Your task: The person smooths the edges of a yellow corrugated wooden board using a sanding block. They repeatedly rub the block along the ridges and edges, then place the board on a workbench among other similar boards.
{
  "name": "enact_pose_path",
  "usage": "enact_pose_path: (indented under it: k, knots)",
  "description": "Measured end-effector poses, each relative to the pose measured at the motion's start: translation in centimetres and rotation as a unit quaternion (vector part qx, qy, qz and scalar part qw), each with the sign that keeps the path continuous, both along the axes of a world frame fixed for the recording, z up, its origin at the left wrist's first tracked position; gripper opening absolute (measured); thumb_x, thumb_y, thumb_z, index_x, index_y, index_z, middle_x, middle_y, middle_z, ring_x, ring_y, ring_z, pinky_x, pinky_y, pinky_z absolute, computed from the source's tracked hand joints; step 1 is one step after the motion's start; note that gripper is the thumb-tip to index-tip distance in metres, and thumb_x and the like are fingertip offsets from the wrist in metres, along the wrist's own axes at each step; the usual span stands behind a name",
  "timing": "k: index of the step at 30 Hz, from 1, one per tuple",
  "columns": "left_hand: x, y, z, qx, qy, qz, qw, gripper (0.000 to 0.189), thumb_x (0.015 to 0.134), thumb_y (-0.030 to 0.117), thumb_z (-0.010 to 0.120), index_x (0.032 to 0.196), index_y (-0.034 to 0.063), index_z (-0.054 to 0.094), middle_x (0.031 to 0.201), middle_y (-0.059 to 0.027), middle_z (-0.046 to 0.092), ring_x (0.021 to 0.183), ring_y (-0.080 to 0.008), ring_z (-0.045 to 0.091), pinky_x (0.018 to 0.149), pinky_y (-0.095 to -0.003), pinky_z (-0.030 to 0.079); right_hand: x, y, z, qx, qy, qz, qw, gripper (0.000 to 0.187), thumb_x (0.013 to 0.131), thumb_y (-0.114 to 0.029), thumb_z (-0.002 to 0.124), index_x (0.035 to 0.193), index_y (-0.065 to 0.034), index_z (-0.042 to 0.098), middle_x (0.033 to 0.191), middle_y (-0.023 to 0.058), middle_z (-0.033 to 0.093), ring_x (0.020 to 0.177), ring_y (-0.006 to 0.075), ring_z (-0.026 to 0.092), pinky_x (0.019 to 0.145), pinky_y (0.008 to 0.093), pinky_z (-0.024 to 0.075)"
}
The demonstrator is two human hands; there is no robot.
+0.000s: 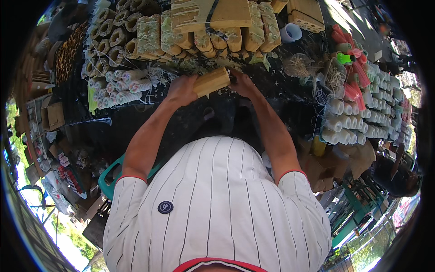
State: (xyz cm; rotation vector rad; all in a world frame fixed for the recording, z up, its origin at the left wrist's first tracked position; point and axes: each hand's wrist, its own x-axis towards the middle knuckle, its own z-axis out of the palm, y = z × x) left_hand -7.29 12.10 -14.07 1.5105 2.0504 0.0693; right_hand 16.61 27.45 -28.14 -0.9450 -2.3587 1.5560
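A tan block (212, 82), apparently wrapped in brown paper, lies tilted across the front of me at the edge of the dark work surface (272, 85). My left hand (182, 90) grips its left end. Beside the right end is my right hand (243, 84), with its fingers bent; whether they touch the block or hold something small cannot be made out. Just beyond, similar tan blocks (234, 39) stand in a row, several with string and greenish-white residue on them. A large flat tan block (214, 15) rests on top of the row.
Hollow brown paper tubes (118, 36) are stacked at left behind white string-wrapped rolls (127, 85). A white plastic cup (291, 33) and a clear tub of straw-like strands (334, 76) stand at right. Beyond are red rolls (358, 73) and stacked white rolls (343, 119). A green plastic chair (110, 176) is beside me.
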Motion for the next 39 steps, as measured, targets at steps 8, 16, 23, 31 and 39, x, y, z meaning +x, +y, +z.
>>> enact_pose_path:
  k: [8,16,23,31,39]
  knots:
    - [0.7,0.1,0.8,-0.02,0.018,-0.011,1.0,0.064,0.073,0.015,0.078,0.135,0.0038,0.067,0.108,-0.0265,0.076,0.105,-0.0471,0.072,0.091,-0.0539,0.057,1.3,1.2,-0.4,-0.129,0.052,-0.101,0.985,0.053,0.091,0.001,0.072,0.144,0.0021,0.066,0.111,0.014,0.076,0.096,0.0295,0.074,0.084,0.0406,0.0568]
    - [1.6,-0.1,0.8,-0.013,0.04,-0.008,0.999,0.066,0.073,0.014,0.077,0.139,0.0072,0.067,0.112,-0.0234,0.076,0.108,-0.0441,0.072,0.092,-0.0525,0.058,4.1,2.8,-0.2,-0.414,0.103,-0.153,0.891,0.04,0.091,-0.006,0.076,0.13,-0.0006,0.075,0.083,0.0039,0.067,0.071,0.0143,0.059,0.064,0.0381,0.049]
    - [1.7,0.0,0.7,-0.006,0.045,-0.012,0.999,0.067,0.075,0.015,0.077,0.141,0.0078,0.066,0.109,-0.0234,0.076,0.106,-0.0442,0.073,0.092,-0.0528,0.058,1.5,1.9,1.9,-0.033,0.02,-0.136,0.99,0.016,0.102,-0.013,0.064,0.111,-0.0011,0.068,0.09,0.007,0.069,0.081,0.0177,0.069,0.067,0.0366,0.0526]
    - [1.3,-0.5,1.3,0.015,-0.01,-0.023,1.0,0.064,0.075,0.013,0.076,0.138,0.0055,0.067,0.11,-0.0251,0.076,0.105,-0.0458,0.073,0.093,-0.0537,0.057,1.3,1.3,0.0,-0.015,0.008,-0.063,0.998,0.027,0.095,-0.011,0.067,0.121,-0.0049,0.074,0.114,0.0227,0.076,0.105,0.0421,0.074,0.088,0.0488,0.0572]
    - [2.1,2.1,1.3,-0.014,0.0,-0.027,1.0,0.069,0.074,0.013,0.078,0.141,0.0082,0.066,0.114,-0.0238,0.076,0.107,-0.0447,0.073,0.093,-0.0531,0.059,1.4,0.8,2.8,-0.011,-0.059,-0.112,0.992,0.034,0.097,-0.012,0.066,0.13,-0.0039,0.072,0.111,0.0229,0.077,0.107,0.0404,0.075,0.089,0.0499,0.0572]
